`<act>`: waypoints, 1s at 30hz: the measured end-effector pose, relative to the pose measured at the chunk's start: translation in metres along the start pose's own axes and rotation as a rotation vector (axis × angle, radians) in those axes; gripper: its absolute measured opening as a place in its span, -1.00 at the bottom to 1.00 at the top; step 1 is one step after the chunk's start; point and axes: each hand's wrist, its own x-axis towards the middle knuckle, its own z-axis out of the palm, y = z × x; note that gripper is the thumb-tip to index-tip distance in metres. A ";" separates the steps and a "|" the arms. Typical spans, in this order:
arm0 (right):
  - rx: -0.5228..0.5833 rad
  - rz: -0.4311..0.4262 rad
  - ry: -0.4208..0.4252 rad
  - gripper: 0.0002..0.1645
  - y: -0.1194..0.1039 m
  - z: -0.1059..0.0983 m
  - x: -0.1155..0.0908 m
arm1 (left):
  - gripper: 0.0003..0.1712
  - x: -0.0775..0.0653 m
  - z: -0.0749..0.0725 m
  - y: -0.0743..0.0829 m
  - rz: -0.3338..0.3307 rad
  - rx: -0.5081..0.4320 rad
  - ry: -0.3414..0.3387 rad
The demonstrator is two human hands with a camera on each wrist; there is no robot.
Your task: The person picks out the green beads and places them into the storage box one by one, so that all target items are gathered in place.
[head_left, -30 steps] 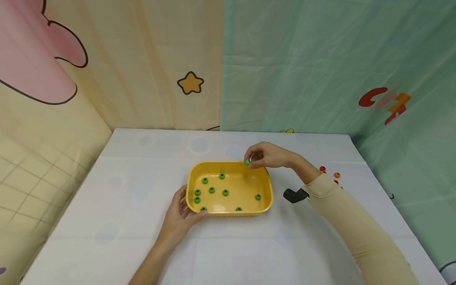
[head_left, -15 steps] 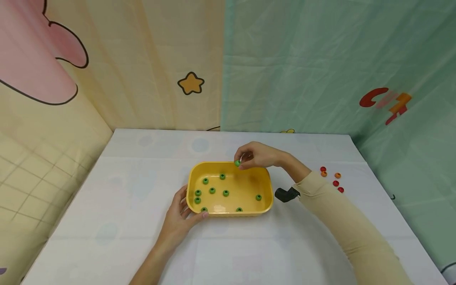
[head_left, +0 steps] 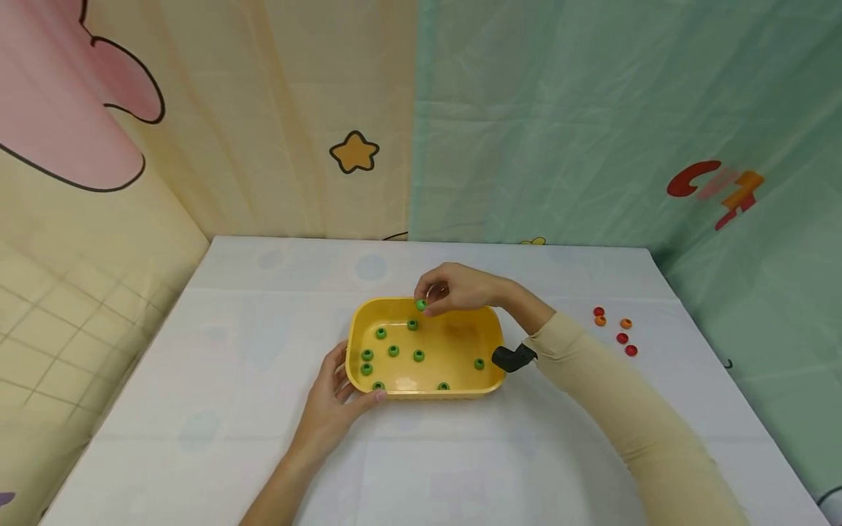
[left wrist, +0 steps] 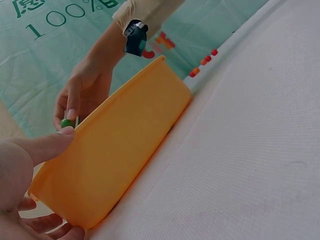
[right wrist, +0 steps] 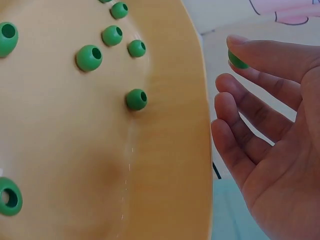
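Observation:
A yellow plastic tray [head_left: 460, 343] with raised walls sits mid-table, and several green beads with holes lie scattered over its floor, one green bead [right wrist: 136, 99] near the far wall. My left hand [head_left: 332, 394] grips the tray's near left corner, thumb over the rim and fingers round the outside, as the left wrist view also shows. Over the far rim, my right hand [head_left: 457, 286] pinches a green bead [head_left: 422, 305] between thumb and index finger. In the right wrist view its other fingers are loosely bent, and the pinched bead [right wrist: 238, 60] is partly hidden behind the thumb.
Several loose beads, among them a red bead [head_left: 622, 338] and an orange bead [head_left: 626, 324], lie on the white table [head_left: 263, 329] to the right of the tray. A black wrist device [head_left: 514, 358] hangs under the right sleeve. Printed curtains stand behind the table and at its sides.
My right hand has moved left along the tray's far rim, still pinching the green bead. Its sleeve no longer covers the red and orange beads. The left hand and tray stay in place.

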 end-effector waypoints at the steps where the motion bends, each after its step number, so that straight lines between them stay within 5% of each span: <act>1: -0.001 -0.005 -0.001 -0.84 0.000 0.001 0.001 | 0.16 0.000 0.000 0.000 0.000 -0.002 -0.001; 30: -0.007 -0.138 -0.087 -0.75 -0.017 0.028 0.050 | 0.14 0.002 -0.001 -0.004 0.030 -0.015 -0.013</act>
